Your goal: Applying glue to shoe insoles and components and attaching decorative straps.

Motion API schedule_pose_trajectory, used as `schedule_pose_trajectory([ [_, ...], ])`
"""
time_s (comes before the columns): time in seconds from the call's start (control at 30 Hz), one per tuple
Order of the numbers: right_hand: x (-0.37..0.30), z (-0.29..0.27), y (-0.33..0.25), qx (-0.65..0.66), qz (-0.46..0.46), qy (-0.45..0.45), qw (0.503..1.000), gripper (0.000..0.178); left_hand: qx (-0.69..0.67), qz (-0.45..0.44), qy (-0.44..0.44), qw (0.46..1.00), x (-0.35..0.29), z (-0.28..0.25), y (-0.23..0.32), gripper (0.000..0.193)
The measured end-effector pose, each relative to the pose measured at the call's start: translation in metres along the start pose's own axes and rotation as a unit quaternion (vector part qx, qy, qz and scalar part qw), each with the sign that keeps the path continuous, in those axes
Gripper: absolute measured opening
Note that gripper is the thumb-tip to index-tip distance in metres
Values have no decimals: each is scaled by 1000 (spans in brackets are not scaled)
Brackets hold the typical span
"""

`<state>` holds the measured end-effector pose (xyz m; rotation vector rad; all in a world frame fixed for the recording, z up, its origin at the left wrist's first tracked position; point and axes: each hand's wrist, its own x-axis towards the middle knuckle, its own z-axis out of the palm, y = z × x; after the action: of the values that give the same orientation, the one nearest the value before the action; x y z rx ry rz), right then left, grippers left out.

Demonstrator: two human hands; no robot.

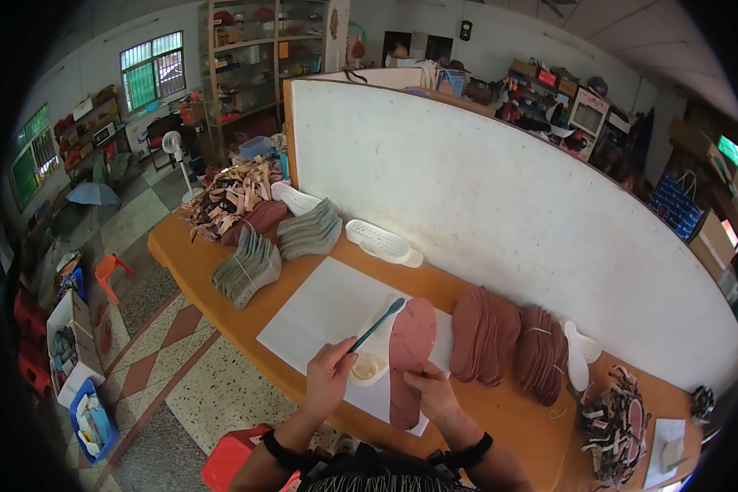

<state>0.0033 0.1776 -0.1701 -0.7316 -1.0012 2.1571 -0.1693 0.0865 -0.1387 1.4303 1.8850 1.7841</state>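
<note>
My left hand (pixel 328 380) is closed round the handle of a dark teal brush (pixel 375 326), much like a toothbrush. Its head points up and away, close to the upper left edge of a reddish-brown insole (pixel 412 348). My right hand (pixel 435 395) pinches that insole at its right edge, thumb on top, and holds it upright over a white sheet (pixel 316 299). Partly behind the insole and the brush sits a white tray holding a round cup (pixel 367 368) with pale contents. Marks are drawn on the insole's face.
Stacked reddish-brown insoles (pixel 480 336) and a tied bundle (pixel 539 357) lie to the right. Grey-green bundles (pixel 248 266), a white perforated basket (pixel 384 242) and a scrap heap (pixel 234 193) stand at the left and back. A white partition (pixel 484 184) borders the wooden table (pixel 190 261).
</note>
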Motion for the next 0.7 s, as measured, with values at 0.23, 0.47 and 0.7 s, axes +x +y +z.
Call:
schedule_pose_trajectory([
  [0.23, -1, 9, -4, 9, -11, 8, 1000, 31, 7, 20, -2, 1000, 6, 5, -7, 25],
  [0.47, 2, 6, -1, 37, -17, 20, 999, 28, 69, 18, -8, 997, 3, 12, -1, 26],
  [0.7, 6, 8, -3, 81, -4, 55, 995, 25, 66, 14, -14, 998, -10, 25, -9, 27],
])
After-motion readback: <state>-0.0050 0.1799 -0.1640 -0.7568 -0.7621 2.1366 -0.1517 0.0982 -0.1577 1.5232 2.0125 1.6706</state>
